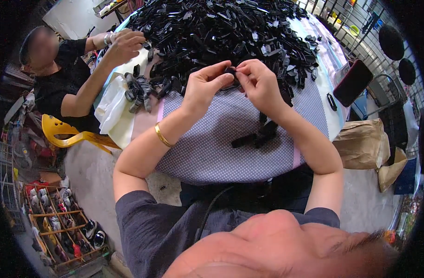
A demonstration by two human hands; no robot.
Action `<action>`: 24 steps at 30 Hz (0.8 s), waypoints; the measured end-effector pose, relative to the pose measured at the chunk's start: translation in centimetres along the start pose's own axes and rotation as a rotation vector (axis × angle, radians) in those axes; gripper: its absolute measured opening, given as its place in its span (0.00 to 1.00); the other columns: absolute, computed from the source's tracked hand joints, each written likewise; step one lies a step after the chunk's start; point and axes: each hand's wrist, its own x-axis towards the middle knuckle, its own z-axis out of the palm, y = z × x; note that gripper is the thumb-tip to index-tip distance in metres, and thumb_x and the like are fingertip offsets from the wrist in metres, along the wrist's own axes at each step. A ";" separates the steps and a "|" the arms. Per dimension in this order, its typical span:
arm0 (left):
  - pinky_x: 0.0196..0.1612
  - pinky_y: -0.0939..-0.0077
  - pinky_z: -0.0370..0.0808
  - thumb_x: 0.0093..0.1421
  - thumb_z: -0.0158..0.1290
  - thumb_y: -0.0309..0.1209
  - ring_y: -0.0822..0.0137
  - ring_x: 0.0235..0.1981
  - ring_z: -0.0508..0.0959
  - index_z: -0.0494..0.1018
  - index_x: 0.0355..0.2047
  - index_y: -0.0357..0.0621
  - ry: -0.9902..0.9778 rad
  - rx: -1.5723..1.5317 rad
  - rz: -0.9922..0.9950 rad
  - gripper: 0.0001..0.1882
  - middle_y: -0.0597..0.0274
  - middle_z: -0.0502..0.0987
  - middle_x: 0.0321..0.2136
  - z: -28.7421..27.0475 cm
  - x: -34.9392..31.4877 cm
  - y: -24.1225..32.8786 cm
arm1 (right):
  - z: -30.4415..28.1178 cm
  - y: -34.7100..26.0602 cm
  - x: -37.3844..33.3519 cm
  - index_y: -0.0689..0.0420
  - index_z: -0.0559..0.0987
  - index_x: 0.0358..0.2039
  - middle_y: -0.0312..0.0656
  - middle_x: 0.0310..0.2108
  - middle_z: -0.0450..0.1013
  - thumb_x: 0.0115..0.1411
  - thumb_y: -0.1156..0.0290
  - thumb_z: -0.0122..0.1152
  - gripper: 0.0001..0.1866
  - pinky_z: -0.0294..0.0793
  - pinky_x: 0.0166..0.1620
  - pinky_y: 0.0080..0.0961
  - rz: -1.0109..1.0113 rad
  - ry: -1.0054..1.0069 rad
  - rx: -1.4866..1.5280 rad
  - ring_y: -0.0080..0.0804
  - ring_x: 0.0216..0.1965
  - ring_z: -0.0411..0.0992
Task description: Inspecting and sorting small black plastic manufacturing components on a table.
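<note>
My left hand (206, 83) and my right hand (259, 84) meet over the near side of a round table. Between their fingertips is a small black plastic piece (230, 71), pinched from both sides; the fingers hide much of its shape. Just beyond them rises a large heap of similar glossy black pieces (221, 37). A few more black pieces (260, 135) lie in a small cluster on the patterned tablecloth (212, 157), below my right wrist.
Across on the left, a person (66, 78) reaches over the heap's edge. Near them lie a white plastic bag (112, 106) and grey striped bundles (140, 92). A phone (353, 82) stands at the right edge, above a brown paper bag (364, 143). A yellow chair (75, 138) stands left.
</note>
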 end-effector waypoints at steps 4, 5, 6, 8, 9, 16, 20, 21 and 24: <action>0.41 0.80 0.74 0.57 0.50 0.24 0.71 0.36 0.76 0.70 0.45 0.35 -0.035 -0.264 -0.081 0.14 0.56 0.76 0.38 -0.5 0.1 0.2 | 0.1 -1.2 0.0 0.63 0.72 0.35 0.38 0.28 0.71 0.55 0.74 0.57 0.09 0.68 0.24 0.14 -0.070 -0.030 -0.219 0.18 0.22 0.69; 0.41 0.80 0.74 0.57 0.50 0.24 0.71 0.36 0.76 0.70 0.45 0.35 -0.036 -0.263 -0.081 0.14 0.56 0.76 0.38 -0.6 0.2 0.3 | 0.0 -1.7 0.1 0.64 0.73 0.34 0.38 0.27 0.71 0.54 0.73 0.59 0.10 0.68 0.26 0.14 0.135 -0.081 -0.184 0.18 0.22 0.69; 0.41 0.80 0.74 0.57 0.49 0.24 0.71 0.36 0.75 0.71 0.44 0.35 -0.078 -0.298 -0.077 0.14 0.56 0.76 0.38 -0.8 0.3 0.4 | -0.3 -1.8 0.3 0.64 0.73 0.34 0.38 0.27 0.71 0.54 0.73 0.59 0.10 0.68 0.26 0.14 0.134 -0.081 -0.183 0.18 0.22 0.69; 0.41 0.81 0.73 0.58 0.48 0.24 0.71 0.36 0.75 0.71 0.43 0.35 -0.120 -0.332 -0.073 0.13 0.57 0.76 0.38 -1.0 0.6 0.6 | -1.0 -1.6 0.6 0.65 0.75 0.33 0.36 0.22 0.71 0.52 0.72 0.61 0.11 0.67 0.25 0.14 0.231 -0.328 -0.091 0.18 0.21 0.67; 0.41 0.81 0.73 0.58 0.49 0.24 0.72 0.36 0.75 0.72 0.43 0.35 -0.167 -0.292 -0.044 0.12 0.57 0.76 0.38 -1.1 0.7 0.8 | -1.1 -1.8 0.5 0.65 0.75 0.33 0.36 0.22 0.71 0.52 0.72 0.61 0.11 0.67 0.25 0.14 0.231 -0.328 -0.091 0.18 0.21 0.67; 0.41 0.84 0.71 0.56 0.50 0.23 0.74 0.36 0.75 0.73 0.41 0.34 -0.207 -0.173 0.013 0.12 0.58 0.77 0.35 -0.6 0.5 1.5 | -2.4 -3.5 1.0 0.63 0.77 0.33 0.37 0.17 0.69 0.53 0.68 0.59 0.11 0.65 0.24 0.16 0.028 -0.378 -0.347 0.16 0.20 0.66; 0.39 0.84 0.72 0.56 0.50 0.24 0.75 0.36 0.74 0.71 0.43 0.33 -0.363 0.403 0.024 0.13 0.59 0.76 0.35 0.2 -0.1 1.4 | -7.1 -5.2 2.6 0.62 0.77 0.26 0.43 0.20 0.72 0.50 0.62 0.60 0.14 0.69 0.28 0.23 0.215 -0.554 -0.422 0.30 0.23 0.70; 0.39 0.83 0.72 0.55 0.52 0.25 0.75 0.35 0.75 0.72 0.42 0.36 -0.404 0.533 0.034 0.14 0.60 0.77 0.32 0.6 -0.9 1.7 | -8.4 -5.6 2.7 0.62 0.77 0.22 0.47 0.22 0.73 0.48 0.56 0.61 0.18 0.71 0.31 0.30 0.256 -0.537 -0.541 0.40 0.26 0.73; 0.35 0.75 0.73 0.53 0.55 0.30 0.70 0.31 0.77 0.74 0.40 0.41 -0.765 0.845 -0.014 0.14 0.55 0.77 0.26 1.4 -1.6 2.2 | -11.3 -5.2 1.6 0.63 0.74 0.28 0.46 0.22 0.73 0.45 0.62 0.65 0.17 0.70 0.29 0.25 0.293 -0.610 -0.939 0.35 0.24 0.72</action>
